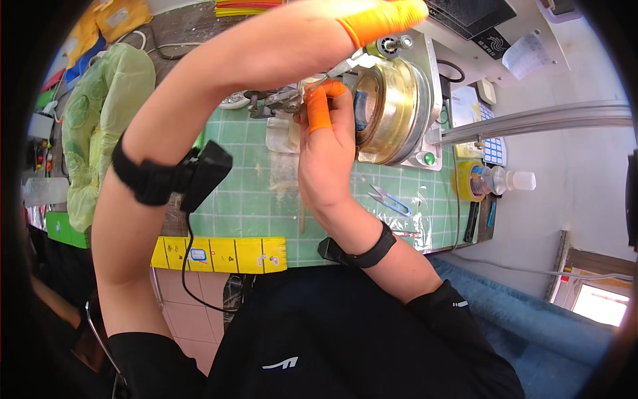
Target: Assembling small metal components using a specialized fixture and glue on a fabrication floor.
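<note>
Right fingers (pixel 320 114) curl beside metal parts (pixel 284 97), left fingers (pixel 389 18) extend, grips unclear; 2 white logos (pixel 288 363) mark the shirt (pixel 306 319).

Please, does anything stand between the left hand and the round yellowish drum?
Yes: in this view, a metal part with a silver knob lies between the left hand and the drum. Whether the hand touches that part is unclear.

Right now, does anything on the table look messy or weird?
Yes, a bit: there's a pale smear on the green mat, left of the right hand. It looks odd because it clouds the mat's neat grid. I can't tell whether it's dust or wear.
</note>
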Motion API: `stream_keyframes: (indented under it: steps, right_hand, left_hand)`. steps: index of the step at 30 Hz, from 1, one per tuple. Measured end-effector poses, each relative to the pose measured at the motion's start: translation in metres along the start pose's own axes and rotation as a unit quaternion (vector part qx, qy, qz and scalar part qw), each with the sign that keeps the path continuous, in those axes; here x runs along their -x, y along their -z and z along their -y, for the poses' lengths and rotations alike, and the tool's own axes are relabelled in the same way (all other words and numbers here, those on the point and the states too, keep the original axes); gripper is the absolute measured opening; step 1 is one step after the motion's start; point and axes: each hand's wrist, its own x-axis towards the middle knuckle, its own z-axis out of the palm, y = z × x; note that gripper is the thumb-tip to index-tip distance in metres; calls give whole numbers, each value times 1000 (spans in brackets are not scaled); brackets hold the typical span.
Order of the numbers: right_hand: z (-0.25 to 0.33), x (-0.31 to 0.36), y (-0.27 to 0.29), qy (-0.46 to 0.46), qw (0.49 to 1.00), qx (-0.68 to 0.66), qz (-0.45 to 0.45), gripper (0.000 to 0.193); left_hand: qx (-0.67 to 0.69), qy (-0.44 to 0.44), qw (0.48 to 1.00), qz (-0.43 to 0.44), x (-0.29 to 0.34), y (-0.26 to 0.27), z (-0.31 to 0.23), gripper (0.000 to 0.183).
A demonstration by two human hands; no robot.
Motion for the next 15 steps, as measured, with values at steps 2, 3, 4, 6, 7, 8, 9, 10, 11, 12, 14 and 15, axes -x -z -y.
stream_keyframes:
  steps: [2, 3, 4, 6, 7, 8, 9, 10, 11, 12, 14, 15]
  right_hand:
    - [-2, -2, 0, 4, 1000, -11, -3, 7]
    - [-2, -2, -1, 6, 1000, -22, -6, 7]
    - [-3, -3, -2, 8, 1000, -22, -6, 7]
    - [-4, -8, 0, -38, 998, -47, -4, 9]
    - [-3, -11, 2, -37, 998, -47, -6, 9]
    - [-4, -17, 6, -69, 996, -52, 6, 13]
    - [-1, -20, 4, -103, 992, -62, 23, 16]
    - [0, -21, -3, -112, 992, -57, -6, 16]
    - [1, -22, -5, -112, 992, -59, -5, 16]
    - [1, -22, -7, -118, 992, -40, -15, 15]
    - [4, -20, -9, -126, 991, -24, -26, 15]
    - [9, -17, -11, -132, 989, -51, -28, 13]
  left_hand:
    - [72, -40, 996, 36, 1, 1, 7, 49]
    - [71, -42, 996, 37, 3, 14, 14, 49]
    - [82, -39, 992, 87, 4, 30, 21, 50]
    - [194, 44, 979, -34, 11, 17, 19, 25]
    - [196, 44, 979, -32, 15, 18, 19, 25]
    - [74, 21, 997, 17, 22, 22, 26, 26]
    - [-54, 1, 997, 62, 31, 29, 29, 27]
    - [-62, -10, 994, 85, 37, 27, 38, 24]
    - [-70, -28, 991, 113, 37, 26, 40, 22]
    - [-53, 3, 993, 105, 38, 24, 43, 19]
    - [-36, 35, 994, 98, 39, 23, 39, 16]
    - [-126, -12, 990, 58, 42, 24, 33, 14]
